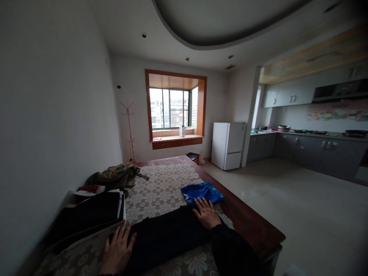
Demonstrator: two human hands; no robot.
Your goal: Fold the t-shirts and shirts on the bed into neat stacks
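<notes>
A black garment [169, 234], folded into a long strip, lies across the floral tablecloth [149, 191] in front of me. At its left end my left hand [117, 245] rests with fingers spread, palm down. My right hand [207, 212] lies flat on the right end, its fingers stretched toward a folded blue garment [202, 191] with a white print. Neither hand grasps anything. To the left sits a pile of dark clothing [92, 211] with white edges. What kind of garment the black one is, I cannot make out.
Behind the pile is a camouflage bag [115, 174] near the wall. The table's dark red wooden edge [250, 218] runs along the right. Beyond stand a pink coat rack [130, 130], a bay window with a carton [182, 130] on its sill, a white fridge [228, 145] and kitchen cabinets [304, 147].
</notes>
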